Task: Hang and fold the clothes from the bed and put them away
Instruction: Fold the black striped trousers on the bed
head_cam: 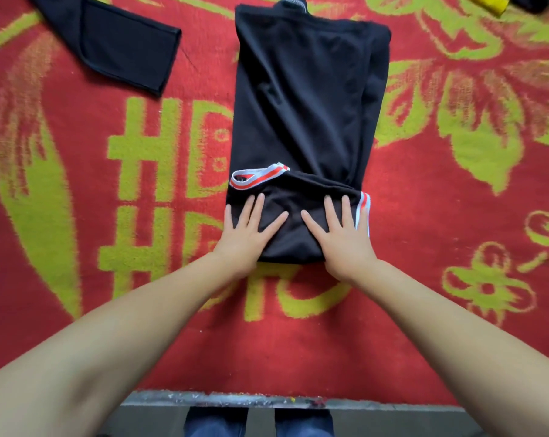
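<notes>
Your left hand (248, 231) and right hand (341, 234) lie flat on the near end of the black shirt (304, 99), fingers (345, 209) straight and spread apart, pressing rather than gripping anything. The shirt lies lengthways on the red and green blanket (456, 200) of the bed, folded into a long narrow strip with its near end turned over once, and that turned part is what you are holding down.

The fold looks uneven. The striped trim (257, 176) pokes out at the left of the folded edge and another piece shows at the right by your little finger, so the layers underneath are probably not square. If you fold again from here, the skew is likely to grow and the bundle could come out lopsided.

The cloth looks thin and slippery, with diagonal creases running up the middle. Lift both palms together and the turned end may spring back open; push forward too hard and you may bunch those creases into the fold instead of smoothing them.

The blanket pile looks rough enough to drag at the underside, which could pull the side folds apart as you slide.

Another black garment (121, 48) lies at the far left, well apart.
</notes>
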